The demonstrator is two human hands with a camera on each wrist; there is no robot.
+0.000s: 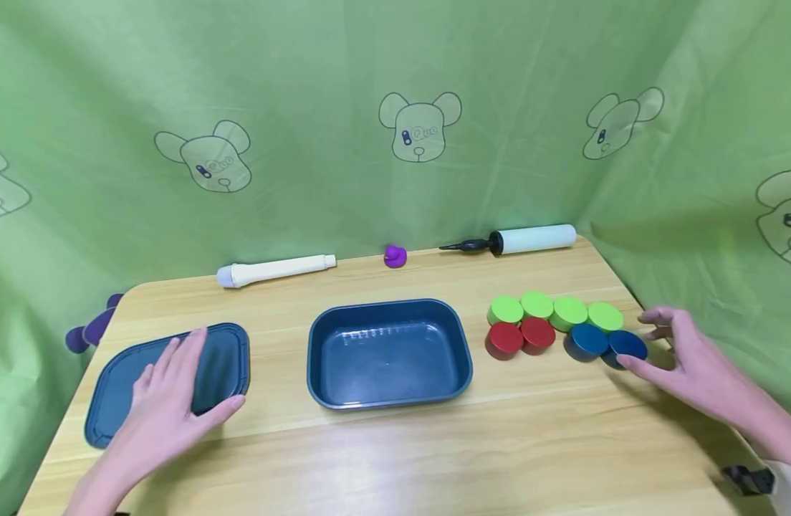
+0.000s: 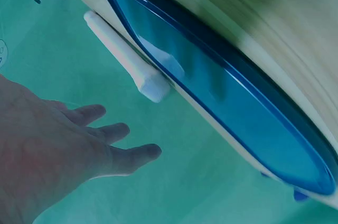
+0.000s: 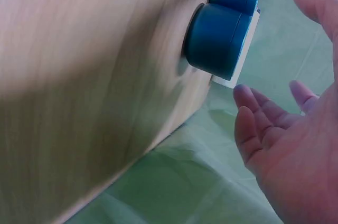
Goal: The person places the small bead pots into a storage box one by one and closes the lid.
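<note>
My left hand [image 1: 163, 412] hovers over a dark blue lid-like tray [image 1: 121, 376] at the table's left, fingers straight and thumb spread. In the left wrist view this hand [image 2: 68, 150] holds nothing and is apart from the blue tray [image 2: 237, 102]. Over at the right, my right hand [image 1: 698, 365] is beside the nearer of two dark blue cylinders [image 1: 630, 344], thumb and loosely bent fingers spread apart around its side. The right wrist view shows a gap between this hand [image 3: 301, 145] and the blue cylinder [image 3: 217, 39]. A deep blue rectangular container [image 1: 389, 365] stands mid-table with nothing inside.
Two red cylinders [image 1: 521, 337] and several lime green ones [image 1: 555, 311] stand grouped left of and behind the blue pair. Along the back edge lie a white microphone-shaped stick [image 1: 279, 269], a purple duck [image 1: 395, 256] and a white hand pump [image 1: 531, 239]. Green curtain [image 1: 344, 143] surrounds the table.
</note>
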